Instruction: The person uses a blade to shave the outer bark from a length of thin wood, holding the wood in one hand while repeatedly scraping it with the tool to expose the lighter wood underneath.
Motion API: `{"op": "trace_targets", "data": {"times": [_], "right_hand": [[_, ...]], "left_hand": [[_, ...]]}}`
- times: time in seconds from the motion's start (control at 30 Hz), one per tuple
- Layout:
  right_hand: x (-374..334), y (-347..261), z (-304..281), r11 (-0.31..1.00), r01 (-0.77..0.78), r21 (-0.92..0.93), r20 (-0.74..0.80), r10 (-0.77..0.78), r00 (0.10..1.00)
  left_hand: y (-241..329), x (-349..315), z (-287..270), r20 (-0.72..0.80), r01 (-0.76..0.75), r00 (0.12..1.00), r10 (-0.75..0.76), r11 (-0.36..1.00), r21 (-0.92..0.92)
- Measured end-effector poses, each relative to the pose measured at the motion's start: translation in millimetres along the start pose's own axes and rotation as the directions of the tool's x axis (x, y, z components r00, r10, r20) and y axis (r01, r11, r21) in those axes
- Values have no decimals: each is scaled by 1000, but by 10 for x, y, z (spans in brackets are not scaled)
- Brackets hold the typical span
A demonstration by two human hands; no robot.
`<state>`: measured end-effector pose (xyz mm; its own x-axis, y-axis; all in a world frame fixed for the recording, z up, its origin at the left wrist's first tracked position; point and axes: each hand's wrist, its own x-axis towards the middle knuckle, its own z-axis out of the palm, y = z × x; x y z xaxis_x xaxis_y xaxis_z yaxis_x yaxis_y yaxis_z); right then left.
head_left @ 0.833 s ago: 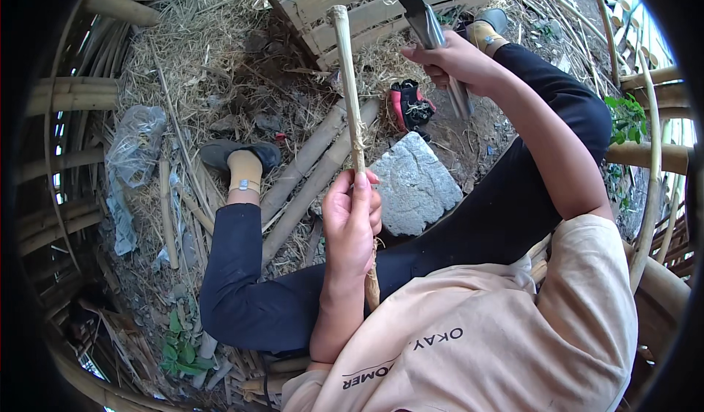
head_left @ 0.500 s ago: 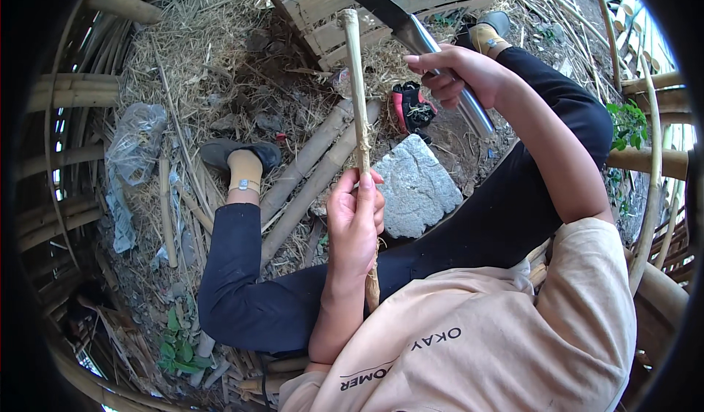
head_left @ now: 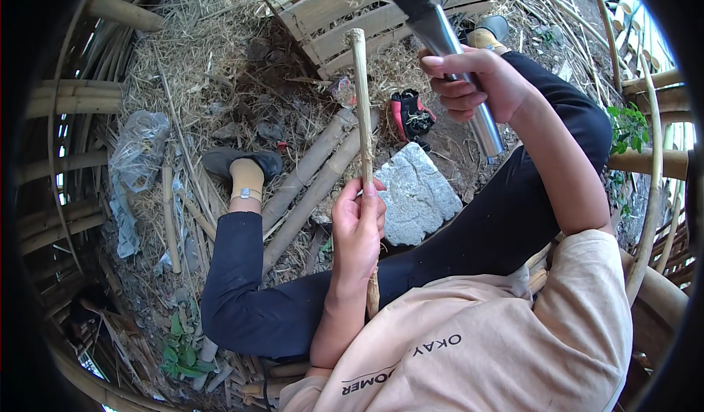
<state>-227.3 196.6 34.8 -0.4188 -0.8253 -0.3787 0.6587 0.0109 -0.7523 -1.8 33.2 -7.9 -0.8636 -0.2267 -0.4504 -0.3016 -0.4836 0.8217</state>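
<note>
My left hand [head_left: 357,218] is closed around a pale, peeled wooden stick [head_left: 361,97], which stands nearly upright before me. The stick's lower end reaches down to my lap by the shirt hem. Up and to the right, my right hand [head_left: 477,82] grips the shiny metal tube handle of a machete [head_left: 411,1]. Its dark blade points up and left, above the stick's top and apart from it, and the blade's end is cut off by the picture's upper edge. A grey stone block [head_left: 416,196] lies on the ground just right of my left hand.
A slatted wooden crate [head_left: 345,9] stands ahead. Two bamboo poles [head_left: 312,185] lie between my legs, near a red-and-black glove-like item [head_left: 412,115]. Straw covers the ground, with a clear plastic bag [head_left: 139,148] at left. Bamboo rails [head_left: 653,163] flank me.
My right hand has risen slightly and shifted right with the machete, whose blade end has left the picture. The stick and my left hand sit a little lower in view.
</note>
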Motion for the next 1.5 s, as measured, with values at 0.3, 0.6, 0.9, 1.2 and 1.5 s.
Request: {"op": "trace_targets", "data": {"times": [0.3,0.6,0.9,1.2,1.5], "right_hand": [[80,147,136,967,-98,-233,-243,40,969],[-39,-29,144,980,110,-163,-135,-132,982],[91,139,7,815,-12,-580,-328,-220,919],[14,217,85,402,196,-894,25,-391,920],[-7,280,17,325,191,-926,95,-290,952]], "left_hand": [[52,-61,41,-9,-44,999,45,999,27],[-151,98,-41,-24,24,999,-22,997,78],[-27,21,43,11,42,999,-42,999,2],[194,2,-128,66,-63,996,56,993,101],[256,70,-188,200,97,977,-68,986,-139]]}}
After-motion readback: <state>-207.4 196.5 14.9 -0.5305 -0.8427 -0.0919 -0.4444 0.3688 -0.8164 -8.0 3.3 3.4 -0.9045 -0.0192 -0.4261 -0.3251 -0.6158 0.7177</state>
